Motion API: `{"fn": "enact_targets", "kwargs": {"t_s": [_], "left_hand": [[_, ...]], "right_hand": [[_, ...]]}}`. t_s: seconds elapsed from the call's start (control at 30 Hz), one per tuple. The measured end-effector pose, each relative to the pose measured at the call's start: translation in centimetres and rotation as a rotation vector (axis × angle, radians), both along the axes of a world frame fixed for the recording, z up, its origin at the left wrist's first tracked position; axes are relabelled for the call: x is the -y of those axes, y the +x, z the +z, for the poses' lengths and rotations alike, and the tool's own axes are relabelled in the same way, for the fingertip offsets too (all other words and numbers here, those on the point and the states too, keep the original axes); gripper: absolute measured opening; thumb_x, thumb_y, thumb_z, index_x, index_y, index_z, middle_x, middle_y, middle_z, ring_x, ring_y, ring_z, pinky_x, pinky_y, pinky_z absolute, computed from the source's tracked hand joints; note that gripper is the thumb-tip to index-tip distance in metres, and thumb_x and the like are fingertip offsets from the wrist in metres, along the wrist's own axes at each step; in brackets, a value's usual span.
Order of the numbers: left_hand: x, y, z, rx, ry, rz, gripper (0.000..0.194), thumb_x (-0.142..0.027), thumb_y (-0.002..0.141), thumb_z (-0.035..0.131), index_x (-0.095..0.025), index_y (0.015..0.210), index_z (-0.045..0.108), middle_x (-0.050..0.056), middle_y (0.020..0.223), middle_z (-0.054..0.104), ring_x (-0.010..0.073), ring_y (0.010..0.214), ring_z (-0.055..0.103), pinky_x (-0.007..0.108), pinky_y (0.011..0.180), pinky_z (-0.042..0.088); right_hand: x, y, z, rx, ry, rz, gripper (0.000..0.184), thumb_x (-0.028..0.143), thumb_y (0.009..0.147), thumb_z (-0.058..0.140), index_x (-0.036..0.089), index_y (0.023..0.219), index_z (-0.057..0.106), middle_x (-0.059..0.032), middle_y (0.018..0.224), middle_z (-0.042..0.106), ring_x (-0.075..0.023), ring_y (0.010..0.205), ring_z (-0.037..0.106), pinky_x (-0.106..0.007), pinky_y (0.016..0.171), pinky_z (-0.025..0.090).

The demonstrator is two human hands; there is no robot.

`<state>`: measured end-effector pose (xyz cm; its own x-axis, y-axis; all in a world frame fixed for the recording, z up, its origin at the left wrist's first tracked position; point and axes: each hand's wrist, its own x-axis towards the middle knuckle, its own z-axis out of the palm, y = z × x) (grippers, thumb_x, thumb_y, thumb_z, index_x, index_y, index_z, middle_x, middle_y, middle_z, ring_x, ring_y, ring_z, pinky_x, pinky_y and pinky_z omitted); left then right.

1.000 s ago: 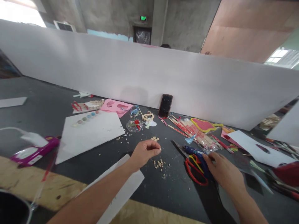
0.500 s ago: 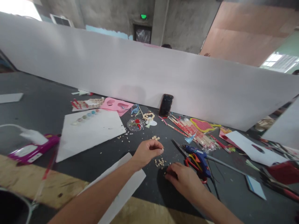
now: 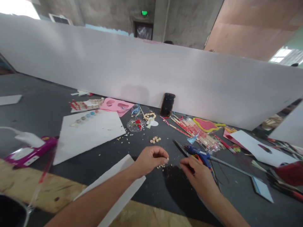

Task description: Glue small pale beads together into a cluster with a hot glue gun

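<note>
My left hand (image 3: 150, 160) is pinched shut, with a small pale bead (image 3: 167, 159) showing at its fingertips. Just below it lies a loose scatter of similar beads (image 3: 162, 166) on the dark tabletop (image 3: 146, 186). My right hand (image 3: 196, 174) is curled, its fingertips low on the table, and I cannot tell if they hold anything. It sits just in front of a blue hot glue gun (image 3: 197, 152), which partly hides red-handled scissors (image 3: 195, 156). A second small bead pile (image 3: 155, 139) lies farther ahead.
A white card (image 3: 88, 137) carries a row of coloured beads. Ahead lie a bead loop (image 3: 149, 116), a phone (image 3: 167, 104) leaning on a white board (image 3: 142, 69), and bundled sticks (image 3: 197, 134) in plastic. A white sheet (image 3: 113, 186) lies under my left arm.
My right hand has moved rightward from beside the beads towards the glue gun. My left hand has shifted slightly right and down, still pinched, and now sits closer above the bead scatter.
</note>
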<state>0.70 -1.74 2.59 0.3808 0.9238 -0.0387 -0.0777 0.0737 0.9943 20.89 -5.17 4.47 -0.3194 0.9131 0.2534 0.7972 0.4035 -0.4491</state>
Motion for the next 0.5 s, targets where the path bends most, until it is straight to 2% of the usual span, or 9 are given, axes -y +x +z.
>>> {"fn": "enact_targets", "kwargs": {"t_s": [0.1,0.17,0.3,0.5], "left_hand": [[0.5,0.6,-0.1,0.021,-0.054,-0.060,0.016,-0.025,0.063,0.069,-0.012,0.072,0.063,-0.002,0.060,0.057,0.0075,0.054,0.047,0.018,0.054,0.036],[0.7,0.9,-0.3,0.023,-0.064,-0.082,0.017,-0.024,0.062,0.069,-0.012,0.072,0.063,-0.002,0.061,0.058,0.0079,0.056,0.048,0.018,0.056,0.036],[1.0,1.2,-0.5,0.007,-0.065,-0.128,0.019,-0.025,0.062,0.070,-0.012,0.074,0.064,-0.001,0.063,0.059,0.0090,0.059,0.049,0.019,0.057,0.037],[1.0,1.5,-0.6,0.035,-0.091,-0.153,0.020,-0.026,0.062,0.070,-0.011,0.073,0.063,0.000,0.062,0.058,0.0093,0.057,0.050,0.020,0.057,0.038]], "right_hand": [[0.1,0.5,0.1,-0.138,0.135,-0.042,0.009,0.024,0.083,0.049,0.021,0.080,0.057,-0.0016,0.076,0.062,-0.0150,0.072,0.058,-0.025,0.066,0.045],[0.4,0.2,-0.2,-0.176,0.190,-0.001,0.008,0.022,0.082,0.050,0.021,0.079,0.058,-0.0015,0.075,0.062,-0.0146,0.071,0.059,-0.024,0.065,0.046],[1.1,-0.5,-0.8,-0.173,0.243,0.108,0.007,0.019,0.081,0.053,0.022,0.078,0.060,-0.0015,0.071,0.063,-0.0138,0.068,0.059,-0.024,0.064,0.048],[1.3,-0.5,-1.4,-0.168,0.270,0.118,0.007,0.020,0.081,0.053,0.021,0.079,0.060,-0.0022,0.071,0.064,-0.0140,0.067,0.060,-0.025,0.064,0.049]]}}
